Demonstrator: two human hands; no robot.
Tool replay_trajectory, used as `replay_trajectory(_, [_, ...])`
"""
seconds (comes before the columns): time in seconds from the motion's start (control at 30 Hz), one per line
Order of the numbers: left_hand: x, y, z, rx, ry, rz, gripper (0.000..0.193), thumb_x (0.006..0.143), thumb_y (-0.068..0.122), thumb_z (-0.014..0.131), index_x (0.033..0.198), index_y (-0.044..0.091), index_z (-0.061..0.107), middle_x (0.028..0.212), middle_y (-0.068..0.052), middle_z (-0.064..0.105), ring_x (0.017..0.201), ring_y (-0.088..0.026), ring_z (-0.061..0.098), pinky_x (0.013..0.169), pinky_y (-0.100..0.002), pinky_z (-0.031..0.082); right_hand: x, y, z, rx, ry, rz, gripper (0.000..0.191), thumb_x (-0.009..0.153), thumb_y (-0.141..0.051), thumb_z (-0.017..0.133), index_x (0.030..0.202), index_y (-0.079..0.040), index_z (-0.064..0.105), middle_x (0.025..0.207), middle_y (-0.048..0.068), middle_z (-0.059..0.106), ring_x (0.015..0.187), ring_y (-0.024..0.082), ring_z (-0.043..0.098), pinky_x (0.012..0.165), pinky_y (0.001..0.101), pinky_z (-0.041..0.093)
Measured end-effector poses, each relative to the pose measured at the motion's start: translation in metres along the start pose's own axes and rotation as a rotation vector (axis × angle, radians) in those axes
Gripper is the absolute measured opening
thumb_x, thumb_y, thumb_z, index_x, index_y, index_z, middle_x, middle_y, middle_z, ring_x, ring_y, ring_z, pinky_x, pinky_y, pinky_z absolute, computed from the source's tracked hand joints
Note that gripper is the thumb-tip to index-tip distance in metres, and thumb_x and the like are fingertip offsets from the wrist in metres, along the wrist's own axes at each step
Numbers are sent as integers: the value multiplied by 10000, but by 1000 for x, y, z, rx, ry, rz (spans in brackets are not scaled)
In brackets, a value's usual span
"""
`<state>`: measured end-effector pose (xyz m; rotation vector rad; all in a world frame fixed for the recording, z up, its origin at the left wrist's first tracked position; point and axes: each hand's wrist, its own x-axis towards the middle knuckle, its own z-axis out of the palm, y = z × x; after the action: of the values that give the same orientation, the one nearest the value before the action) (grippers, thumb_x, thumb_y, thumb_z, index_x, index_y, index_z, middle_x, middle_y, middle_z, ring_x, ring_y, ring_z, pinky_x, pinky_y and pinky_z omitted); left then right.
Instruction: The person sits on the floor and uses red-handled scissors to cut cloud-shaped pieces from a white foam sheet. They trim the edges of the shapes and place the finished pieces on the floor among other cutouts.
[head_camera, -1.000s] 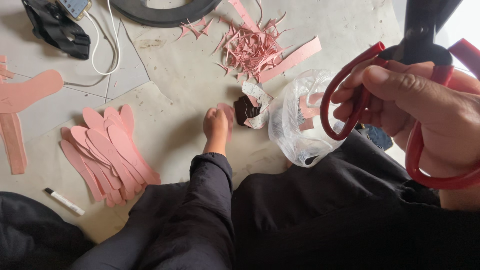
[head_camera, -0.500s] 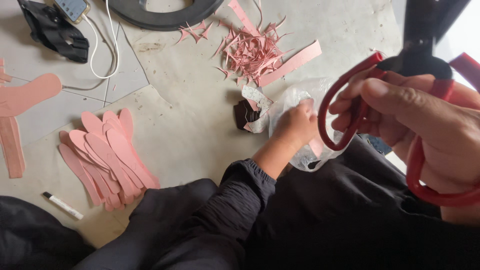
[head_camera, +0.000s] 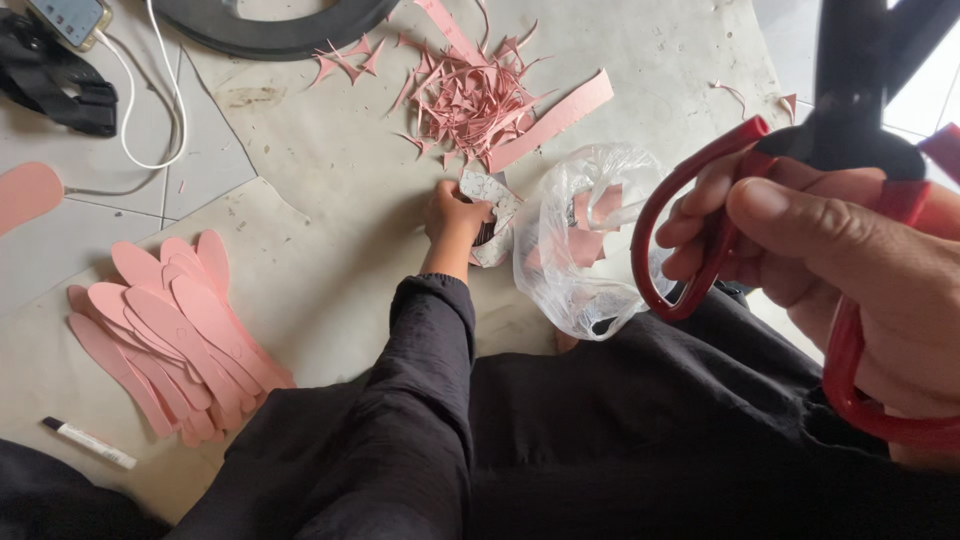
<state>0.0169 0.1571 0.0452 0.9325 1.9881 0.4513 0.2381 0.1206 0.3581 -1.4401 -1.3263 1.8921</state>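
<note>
Floor workshop: pink insole cutouts (head_camera: 175, 335), offcuts (head_camera: 470, 100)

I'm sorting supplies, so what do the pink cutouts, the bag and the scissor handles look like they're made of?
The pink cutouts look like thin matte foam or rubber sheet: flat, dull, cleanly cut. The bag is thin clear plastic film, crinkled and glossy. The scissor handles in the right hand look like smooth red plastic or a rubbery coating.

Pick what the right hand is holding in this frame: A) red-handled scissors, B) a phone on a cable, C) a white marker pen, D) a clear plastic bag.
A: the right hand has its fingers through the red loops of the scissors, raised close to the camera, while the marker lies untouched on the floor at lower left.
</note>
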Motion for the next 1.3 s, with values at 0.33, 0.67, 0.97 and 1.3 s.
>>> replay_trajectory(0.33, [-2, -18, -24, -859, -72, 146, 152, 892, 131, 760, 1008, 91, 670, 864, 27, 709, 704, -76, 623, 600, -249, 499, -6, -16, 16, -38, 89, 20, 413, 1052, -285, 507, 1135, 63, 715, 1046, 210, 761, 1045, 288, 744, 926, 479, 512])
replay_trajectory(0.67, [-23, 6, -59, -812, -559, 201, 250, 877, 154, 735, 1108, 102, 655, 912, 12, 699, 747, -80, 648, 622, -226, 549, -10, -26, 33, 16, 61, -138, 344, 1011, -249, 578, 1053, 67, 705, 1015, 168, 736, 982, 251, 744, 894, 414, 617])
replay_trajectory(0.97, [-79, 48, 32, -334, -852, 348, 408, 783, 190, 803, 1128, 5, 687, 941, -103, 734, 804, -170, 689, 694, -310, 570, -10, -32, 35, -2, 76, -157, 343, 1017, -247, 583, 1040, 71, 709, 976, 172, 744, 948, 258, 767, 888, 418, 584])
replay_trajectory(1.3, [-104, 25, 81, 553, 181, 876, 500, 835, 233, 664, 1297, 61, 578, 1320, -176, 595, 1212, -358, 671, 993, -519, 540, -4, -25, 24, -16, 160, -80, 377, 1025, -255, 557, 1071, 82, 719, 1014, 198, 752, 969, 279, 746, 888, 438, 616])
